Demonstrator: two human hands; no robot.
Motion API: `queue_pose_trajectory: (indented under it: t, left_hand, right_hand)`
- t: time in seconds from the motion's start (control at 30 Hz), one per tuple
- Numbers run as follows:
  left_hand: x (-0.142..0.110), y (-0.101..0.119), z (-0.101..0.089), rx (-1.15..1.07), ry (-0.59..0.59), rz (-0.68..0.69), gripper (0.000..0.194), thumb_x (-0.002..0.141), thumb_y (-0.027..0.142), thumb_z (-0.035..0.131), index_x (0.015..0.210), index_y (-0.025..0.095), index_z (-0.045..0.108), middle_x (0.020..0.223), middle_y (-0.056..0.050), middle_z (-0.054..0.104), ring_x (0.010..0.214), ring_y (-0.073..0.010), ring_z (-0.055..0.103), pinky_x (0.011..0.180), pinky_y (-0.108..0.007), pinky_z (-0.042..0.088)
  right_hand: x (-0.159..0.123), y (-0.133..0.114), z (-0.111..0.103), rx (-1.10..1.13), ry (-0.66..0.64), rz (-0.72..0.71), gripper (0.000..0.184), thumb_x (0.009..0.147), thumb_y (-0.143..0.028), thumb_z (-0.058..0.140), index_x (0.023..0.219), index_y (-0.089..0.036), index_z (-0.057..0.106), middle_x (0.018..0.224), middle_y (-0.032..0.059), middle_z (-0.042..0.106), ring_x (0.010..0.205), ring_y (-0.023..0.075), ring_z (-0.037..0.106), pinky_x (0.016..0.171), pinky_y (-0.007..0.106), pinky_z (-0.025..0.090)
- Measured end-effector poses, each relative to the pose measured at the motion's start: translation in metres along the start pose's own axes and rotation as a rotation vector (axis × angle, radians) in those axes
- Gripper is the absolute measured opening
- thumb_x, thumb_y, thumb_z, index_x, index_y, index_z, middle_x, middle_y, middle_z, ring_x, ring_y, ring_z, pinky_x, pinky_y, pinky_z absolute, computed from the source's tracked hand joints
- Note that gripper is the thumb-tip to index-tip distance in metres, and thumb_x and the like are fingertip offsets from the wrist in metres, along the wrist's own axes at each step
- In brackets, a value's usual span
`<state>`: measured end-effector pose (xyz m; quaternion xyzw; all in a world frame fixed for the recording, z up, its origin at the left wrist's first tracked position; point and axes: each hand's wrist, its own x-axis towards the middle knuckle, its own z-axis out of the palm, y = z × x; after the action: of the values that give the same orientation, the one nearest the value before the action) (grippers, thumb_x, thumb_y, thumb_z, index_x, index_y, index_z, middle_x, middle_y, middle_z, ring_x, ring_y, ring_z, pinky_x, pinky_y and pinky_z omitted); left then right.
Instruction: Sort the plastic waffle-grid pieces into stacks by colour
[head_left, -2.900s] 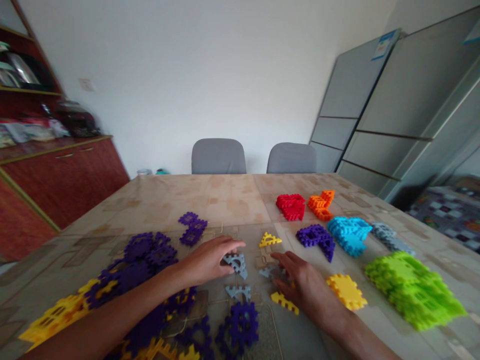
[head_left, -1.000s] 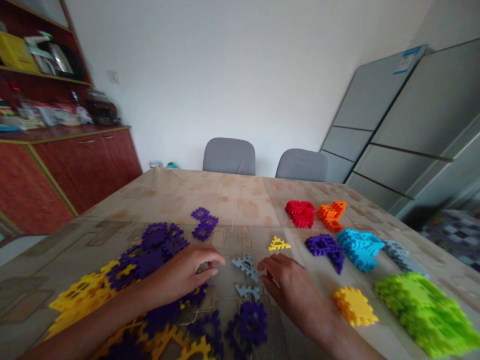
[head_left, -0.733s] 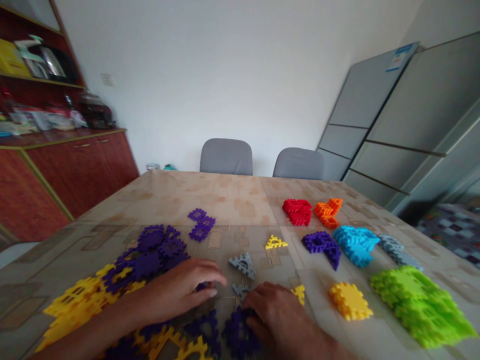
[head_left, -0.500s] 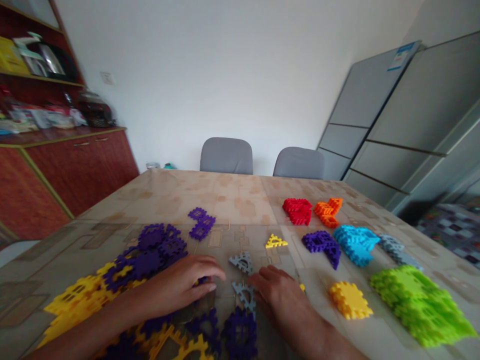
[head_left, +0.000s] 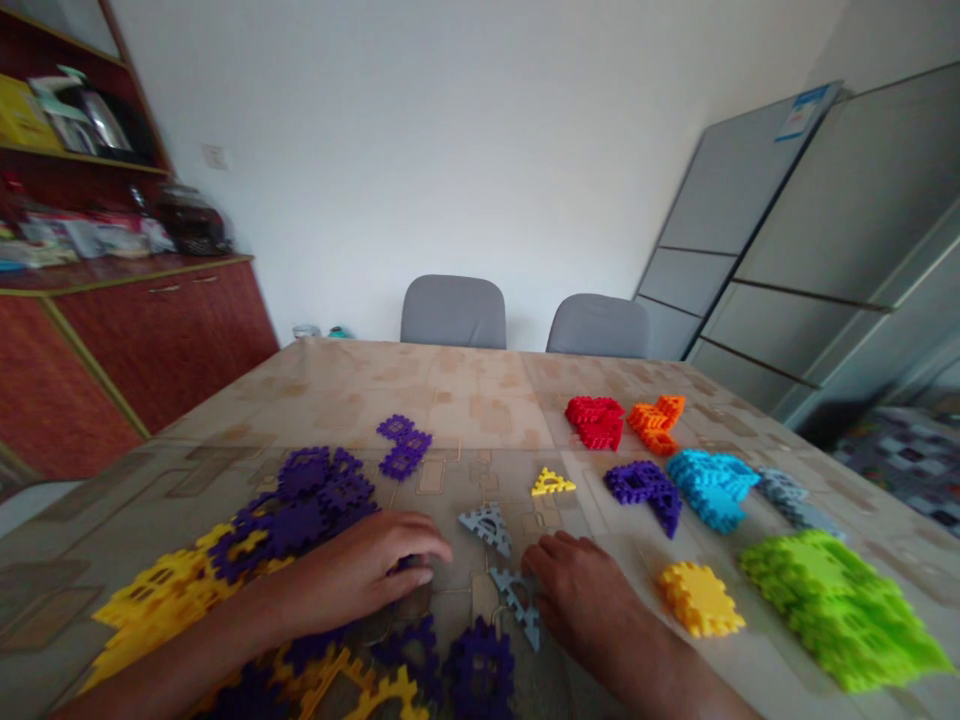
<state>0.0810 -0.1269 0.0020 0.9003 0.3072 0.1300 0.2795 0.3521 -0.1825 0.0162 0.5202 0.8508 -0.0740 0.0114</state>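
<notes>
My right hand [head_left: 577, 585] is low over the table, its fingers curled down on the edge of a grey triangular toothed building piece [head_left: 517, 604]. Another grey triangular piece [head_left: 487, 526] lies flat just beyond it. My left hand [head_left: 405, 555] hovers beside the pile of purple toothed pieces [head_left: 304, 520], thumb and fingers apart, nothing between them. A purple square piece [head_left: 481, 668] lies in front, between my hands. Farther off is a small yellow triangular piece [head_left: 553, 482].
Yellow pieces [head_left: 154, 595] mix into the pile at left; joined purple pieces [head_left: 405, 448] lie beyond. Sorted stacks stand at right: red [head_left: 595, 422], orange [head_left: 657, 424], purple [head_left: 643, 487], blue [head_left: 712, 487], grey [head_left: 796, 497], yellow [head_left: 702, 600], green [head_left: 844, 610]. Two chairs [head_left: 454, 310] back the table.
My right hand has shifted right, and the nearer grey triangle has slid and turned with it, away from the purple square. My left hand has barely moved.
</notes>
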Motion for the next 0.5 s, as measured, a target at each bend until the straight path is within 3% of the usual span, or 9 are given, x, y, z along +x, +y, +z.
queue_pose_trajectory:
  t: [0.1,0.23,0.4,0.5]
  left_hand:
    - [0.000,-0.003,-0.001,-0.007,0.018,0.014,0.022,0.097,0.026,0.052,0.112,0.028,0.069,0.107,-0.003,0.071,0.103,-0.0208,0.065,0.091,-0.027,0.046]
    - [0.000,-0.009,-0.003,0.001,0.070,0.004,0.023,0.096,0.024,0.054,0.112,0.029,0.069,0.109,-0.002,0.072,0.103,-0.0200,0.066,0.092,-0.027,0.046]
    - [0.001,-0.014,-0.005,0.066,0.149,-0.068,0.022,0.095,0.024,0.053,0.109,0.027,0.070,0.108,-0.002,0.073,0.102,-0.0210,0.066,0.092,-0.028,0.046]
    - [0.000,-0.017,-0.006,0.075,0.172,-0.084,0.022,0.094,0.025,0.053,0.108,0.027,0.070,0.108,-0.002,0.074,0.102,-0.0216,0.066,0.091,-0.029,0.046]
  right_hand:
    - [-0.004,0.001,-0.014,0.027,-0.093,-0.019,0.013,0.085,-0.008,0.060,0.091,-0.018,0.066,0.100,0.0092,0.071,0.094,0.0236,0.065,0.082,0.032,0.048]
    - [0.000,0.005,-0.029,0.174,-0.001,-0.118,0.008,0.089,-0.011,0.060,0.090,-0.018,0.064,0.098,0.0066,0.069,0.090,0.0191,0.063,0.079,0.027,0.046]
    - [0.034,0.015,-0.022,0.266,0.104,-0.265,0.011,0.090,-0.009,0.060,0.094,-0.018,0.065,0.092,0.0041,0.067,0.087,0.0159,0.061,0.078,0.023,0.044]
    - [0.056,0.021,-0.014,0.247,0.115,-0.268,0.015,0.089,-0.008,0.060,0.099,-0.018,0.066,0.094,0.0041,0.068,0.089,0.0158,0.062,0.079,0.023,0.043]
